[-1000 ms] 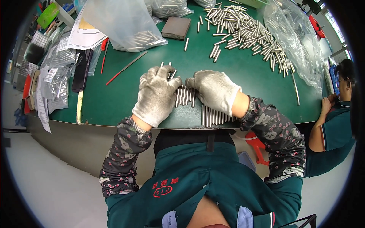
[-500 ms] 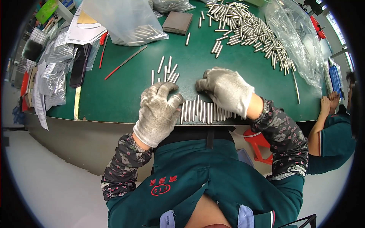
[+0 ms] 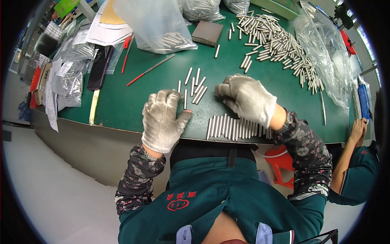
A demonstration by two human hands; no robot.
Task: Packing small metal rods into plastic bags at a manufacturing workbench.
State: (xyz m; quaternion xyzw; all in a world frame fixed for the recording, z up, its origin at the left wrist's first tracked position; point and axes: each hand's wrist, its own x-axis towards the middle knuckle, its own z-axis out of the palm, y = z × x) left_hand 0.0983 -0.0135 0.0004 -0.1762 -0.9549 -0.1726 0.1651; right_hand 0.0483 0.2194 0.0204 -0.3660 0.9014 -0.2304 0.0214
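My left hand (image 3: 163, 118), in a grey-stained white glove, lies at the table's front edge with its thumb spread from the fingers. Close by its index finger and thumb is a slim metal pin (image 3: 185, 99); whether they touch it I cannot tell. Several loose pins (image 3: 192, 87) lie just beyond. My right hand (image 3: 248, 99), gloved too, hovers over the table with fingers curled together, and anything in them is hidden. Below it, a row of metal pins (image 3: 233, 129) lies side by side along the front edge, its right end partly covered by my wrist.
A large heap of pins (image 3: 280, 46) spreads at the back right beside clear plastic sheeting (image 3: 325, 61). Farther back are a grey block (image 3: 207, 33) and a plastic bag of pins (image 3: 162, 36). A red-handled file (image 3: 150, 70) and a phone (image 3: 100, 68) lie left. Another person's arm (image 3: 348, 150) is at right.
My left hand has drawn back leftward from the row's left end, its thumb opening away from the fingers. My right hand stays curled above the row. The whole view has shifted slightly.
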